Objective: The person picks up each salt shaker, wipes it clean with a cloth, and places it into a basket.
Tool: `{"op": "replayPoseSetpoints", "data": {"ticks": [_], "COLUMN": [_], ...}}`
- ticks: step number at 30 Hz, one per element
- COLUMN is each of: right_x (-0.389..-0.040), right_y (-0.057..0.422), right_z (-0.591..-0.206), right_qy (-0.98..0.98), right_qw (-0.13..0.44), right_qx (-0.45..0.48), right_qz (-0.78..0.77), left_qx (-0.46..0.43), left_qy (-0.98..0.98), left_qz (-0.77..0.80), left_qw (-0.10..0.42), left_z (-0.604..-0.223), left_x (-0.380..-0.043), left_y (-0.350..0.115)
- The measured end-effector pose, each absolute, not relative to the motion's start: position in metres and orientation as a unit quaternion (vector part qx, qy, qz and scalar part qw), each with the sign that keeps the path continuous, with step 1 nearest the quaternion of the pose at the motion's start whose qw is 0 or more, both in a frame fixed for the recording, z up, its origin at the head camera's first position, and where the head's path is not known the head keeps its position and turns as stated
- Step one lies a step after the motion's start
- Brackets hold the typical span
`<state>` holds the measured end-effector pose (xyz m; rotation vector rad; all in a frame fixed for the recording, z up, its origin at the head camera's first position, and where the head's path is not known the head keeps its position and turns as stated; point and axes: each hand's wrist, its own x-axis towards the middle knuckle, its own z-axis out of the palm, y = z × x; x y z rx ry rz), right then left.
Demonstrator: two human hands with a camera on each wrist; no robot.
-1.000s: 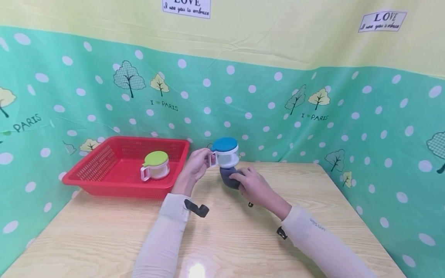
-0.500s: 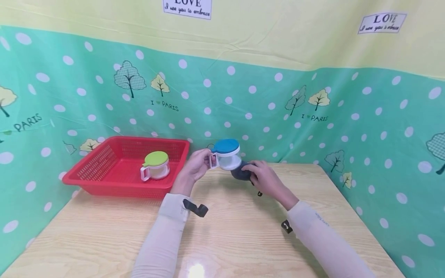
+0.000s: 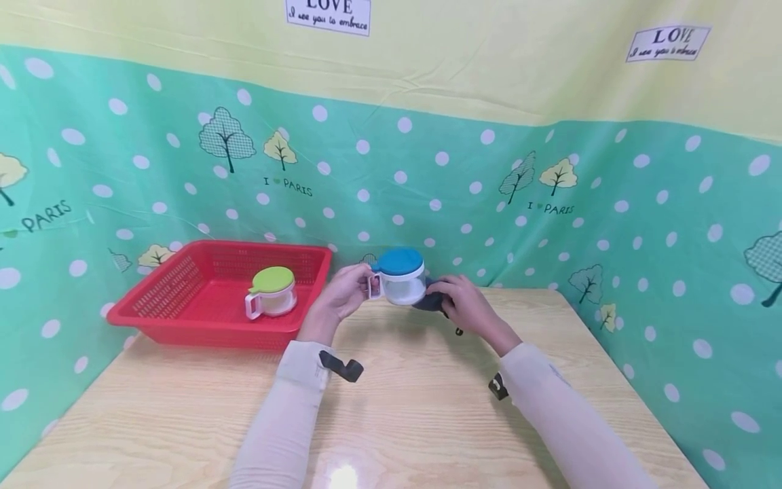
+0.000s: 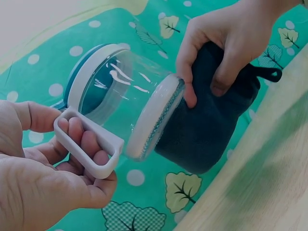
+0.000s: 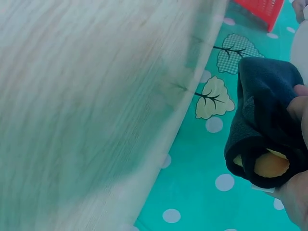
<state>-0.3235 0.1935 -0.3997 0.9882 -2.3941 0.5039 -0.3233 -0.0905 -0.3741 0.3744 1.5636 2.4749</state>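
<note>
In the left wrist view a clear jar (image 4: 118, 103) with a white collar, a white base and a blue lid lies tilted. My left hand (image 4: 53, 163) grips its white loop handle (image 4: 72, 139), fingers through the loop. The head view has this blue-lidded jar (image 3: 403, 285) held above the table by my left hand (image 3: 345, 293). To its right my right hand (image 3: 467, 305) holds a dark blue cloth (image 3: 430, 299) against the jar's base. This cloth (image 4: 202, 130) has a small hanging loop. Its rolled end (image 5: 260, 163) shows something yellowish inside; what it is cannot be told.
A red plastic basket (image 3: 183, 326) stands on the left of the wooden table (image 3: 391, 407). Inside it sits a similar jar (image 3: 275, 299) with a green lid. A patterned green and yellow curtain (image 3: 342, 183) hangs behind and along the sides.
The right hand and the cloth have moved from under the jar round to its right side. The jar has come slightly lower and to the right. The basket and green-lidded jar stay put.
</note>
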Motion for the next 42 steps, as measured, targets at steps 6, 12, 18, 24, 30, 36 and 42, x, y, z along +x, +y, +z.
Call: {"op": "replayPoseSetpoints", "data": {"ticks": [6,12,18,24,30,36,42], "right_x": [-0.332,-0.337,-0.34,-0.34,-0.34,-0.34,-0.341], "right_y": [0.189,0.189,0.192,0.195,0.197,0.199,0.201], "right_z": [-0.396,-0.392,-0.385,-0.373,-0.36,-0.359,-0.361], "right_qy": [-0.887,-0.884,-0.881,-0.873,-0.851,-0.868,-0.878], "right_qw": [0.218,0.195,0.185,0.205,0.251,0.203,0.17], "right_qx": [0.353,0.342,0.337,0.347,0.362,0.342,0.336], "right_qz": [0.2,0.251,0.276,0.275,0.287,0.297,0.296], "left_qx": [0.132,0.137,0.146,0.138,0.143,0.153,0.167], "left_qy": [0.527,0.521,0.526,0.538,0.548,0.55,0.564], "left_qz": [0.833,0.835,0.829,0.823,0.815,0.812,0.798], "left_qw": [0.101,0.111,0.122,0.117,0.12,0.124,0.13], "left_z": [-0.375,-0.375,-0.379,-0.38,-0.381,-0.381,-0.382], "left_x": [-0.324,-0.322,-0.325,-0.325,-0.324,-0.324,-0.324], "left_y": [-0.092,-0.091,-0.09,-0.089,-0.09,-0.091,-0.09]}}
